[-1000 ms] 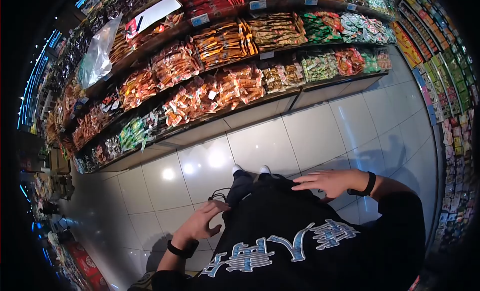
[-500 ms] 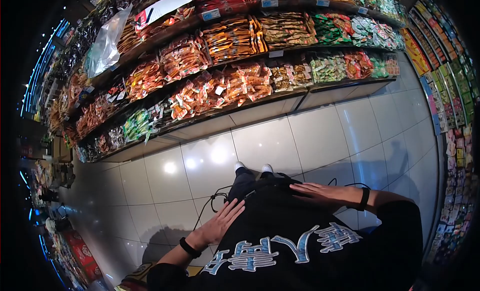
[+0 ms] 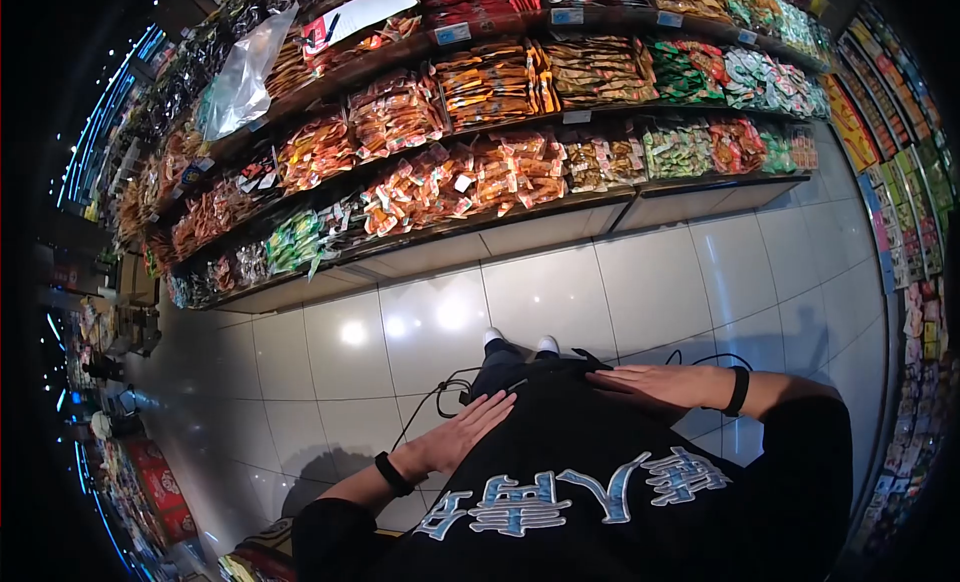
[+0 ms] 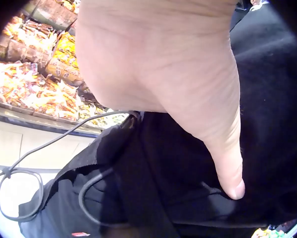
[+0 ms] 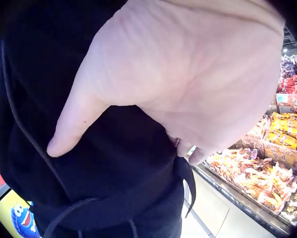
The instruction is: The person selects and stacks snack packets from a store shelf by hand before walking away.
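Observation:
The left hand (image 3: 452, 441) lies flat with straight fingers against the side of the black shirt (image 3: 560, 432), which has blue and white lettering. On the other side of the waist, the right hand (image 3: 668, 384) rests on the same shirt, its fingers extended. Neither hand holds anything. In the left wrist view the left thumb (image 4: 228, 173) touches dark cloth, and a thin cable (image 4: 54, 133) loops beside it. In the right wrist view the right thumb (image 5: 71, 126) lies on the cloth next to a cord (image 5: 27, 129).
Shelves of packaged snacks (image 3: 420, 187) curve across the front. A clear plastic bag (image 3: 243, 80) and a white sheet (image 3: 365, 12) with a pen lie on the upper left shelf. More goods (image 3: 915, 232) stand along the right. Tiled floor (image 3: 540, 282) lies between shelves and feet.
Both hands have come down flat onto the shirt at the waist, the left one from a curled pose off to the side. The view has shifted, so the shelves first rose, then moved right and slightly down.

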{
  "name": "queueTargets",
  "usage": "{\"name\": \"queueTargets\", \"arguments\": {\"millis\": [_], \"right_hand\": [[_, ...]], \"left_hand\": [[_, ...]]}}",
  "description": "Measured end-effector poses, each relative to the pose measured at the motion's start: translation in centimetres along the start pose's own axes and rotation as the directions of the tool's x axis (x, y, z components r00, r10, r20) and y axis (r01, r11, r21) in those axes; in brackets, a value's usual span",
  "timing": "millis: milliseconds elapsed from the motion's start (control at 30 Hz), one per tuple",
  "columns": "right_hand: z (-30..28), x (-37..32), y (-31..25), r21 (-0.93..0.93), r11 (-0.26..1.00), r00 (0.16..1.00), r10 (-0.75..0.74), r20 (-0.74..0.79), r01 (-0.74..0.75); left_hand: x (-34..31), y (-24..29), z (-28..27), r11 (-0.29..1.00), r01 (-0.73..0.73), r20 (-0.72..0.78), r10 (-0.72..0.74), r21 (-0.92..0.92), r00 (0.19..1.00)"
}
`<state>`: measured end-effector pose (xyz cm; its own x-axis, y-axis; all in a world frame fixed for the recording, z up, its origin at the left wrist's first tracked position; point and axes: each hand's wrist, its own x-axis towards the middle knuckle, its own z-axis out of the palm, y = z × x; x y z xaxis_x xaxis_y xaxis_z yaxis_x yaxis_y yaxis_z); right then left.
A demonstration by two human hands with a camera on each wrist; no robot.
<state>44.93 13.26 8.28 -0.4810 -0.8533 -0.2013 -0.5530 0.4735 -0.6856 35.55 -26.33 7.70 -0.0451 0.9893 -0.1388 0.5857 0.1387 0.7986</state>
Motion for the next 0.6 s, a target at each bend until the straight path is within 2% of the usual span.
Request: {"name": "queueTargets", "arguments": {"millis": [200, 267, 333, 400, 600], "right_hand": [[-0.2, 2.0, 1.0, 0.057, 0.997, 0.999, -0.043, 0.000, 0.043], [-0.6, 2.3, 1.1, 0.099, 0.993, 0.997, -0.062, 0.047, 0.057], [-1.0, 2.6, 1.6, 0.118, 0.990, 0.994, -0.081, 0.074, 0.072], [-0.3, 2.5, 2.3, 0.141, 0.987, 0.991, -0.098, 0.094, 0.084], [0.7, 2.8, 3.5, 0.231, 0.967, 0.991, -0.120, 0.056, 0.104]], "left_hand": [[0.4, -1.3, 1.3, 0.996, -0.063, -0.033, 0.061, -0.055, 0.998], [0.6, -2.5, 2.0, 0.998, -0.059, -0.004, 0.059, -0.037, 0.998], [0.9, -3.0, 2.6, 0.986, -0.119, -0.066, 0.112, -0.116, 0.992], [1.1, -3.3, 2.9, 0.983, -0.118, -0.050, 0.112, -0.140, 0.992], [1.6, -3.0, 2.3, 0.975, -0.134, -0.047, 0.127, -0.177, 0.991]]}}
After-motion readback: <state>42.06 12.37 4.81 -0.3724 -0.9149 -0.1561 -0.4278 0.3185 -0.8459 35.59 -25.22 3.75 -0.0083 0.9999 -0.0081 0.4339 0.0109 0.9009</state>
